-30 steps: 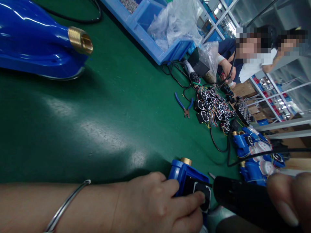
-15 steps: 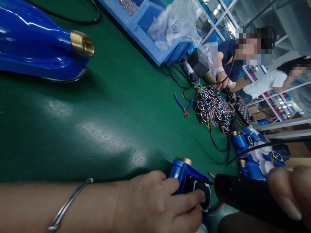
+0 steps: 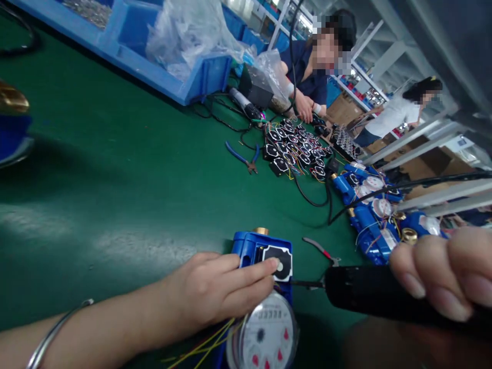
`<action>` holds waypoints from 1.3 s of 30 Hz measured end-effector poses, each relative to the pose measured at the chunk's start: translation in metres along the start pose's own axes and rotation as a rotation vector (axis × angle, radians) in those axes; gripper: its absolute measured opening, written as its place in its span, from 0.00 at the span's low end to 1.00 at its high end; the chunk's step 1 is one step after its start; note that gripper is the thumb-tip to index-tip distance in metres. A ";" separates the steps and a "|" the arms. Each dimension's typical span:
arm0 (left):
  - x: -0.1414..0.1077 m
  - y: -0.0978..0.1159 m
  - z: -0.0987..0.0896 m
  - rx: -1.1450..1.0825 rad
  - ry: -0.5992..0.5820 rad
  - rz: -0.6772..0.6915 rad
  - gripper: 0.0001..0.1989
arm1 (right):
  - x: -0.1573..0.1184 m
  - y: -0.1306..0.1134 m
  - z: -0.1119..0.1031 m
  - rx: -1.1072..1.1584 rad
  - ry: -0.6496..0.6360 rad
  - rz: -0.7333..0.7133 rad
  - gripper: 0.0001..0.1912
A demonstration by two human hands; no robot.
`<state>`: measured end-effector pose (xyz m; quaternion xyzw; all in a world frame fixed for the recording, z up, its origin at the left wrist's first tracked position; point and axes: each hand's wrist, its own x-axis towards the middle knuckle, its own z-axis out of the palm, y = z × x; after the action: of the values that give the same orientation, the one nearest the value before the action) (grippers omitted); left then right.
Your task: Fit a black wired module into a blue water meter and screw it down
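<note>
A blue water meter (image 3: 290, 241) with a brass fitting (image 3: 261, 231) stands on the green bench, its round dial (image 3: 269, 328) facing up. My left hand (image 3: 215, 287) holds the meter, one fingertip pressing on a black square module (image 3: 282, 254) with a white outline set in the housing. Other fingers of this hand bend against the meter; their undersides are hidden. Yellow wires (image 3: 215, 341) trail out below the hand. My right hand (image 3: 434, 271) is closed around a black power screwdriver (image 3: 361, 289); its thin bit reaches the housing beside the module.
Pliers with red grips (image 3: 323, 251) lie just beyond the meter, blue-handled pliers (image 3: 246, 156) farther off. Several black modules (image 3: 295, 148) and blue meters (image 3: 369, 230) crowd the right. A cable (image 3: 423, 180) crosses there. Blue bins (image 3: 207, 77) line the back; a co-worker (image 3: 307, 66) sits behind.
The view has swung right and levelled somewhat. The dial and red-gripped pliers now show. The screwdriver's bit has shifted from the module's far side to its near edge, by the dial.
</note>
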<state>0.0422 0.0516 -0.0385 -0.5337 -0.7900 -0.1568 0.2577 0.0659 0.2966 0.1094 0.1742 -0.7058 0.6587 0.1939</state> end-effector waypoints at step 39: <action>0.010 -0.003 -0.010 -0.043 -0.156 0.050 0.17 | -0.006 -0.012 0.031 0.163 0.071 0.098 0.20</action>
<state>0.0394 0.0527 -0.0243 -0.5691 -0.7907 -0.1251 0.1878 0.0755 0.2646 0.1148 0.1314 -0.6502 0.7283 0.1715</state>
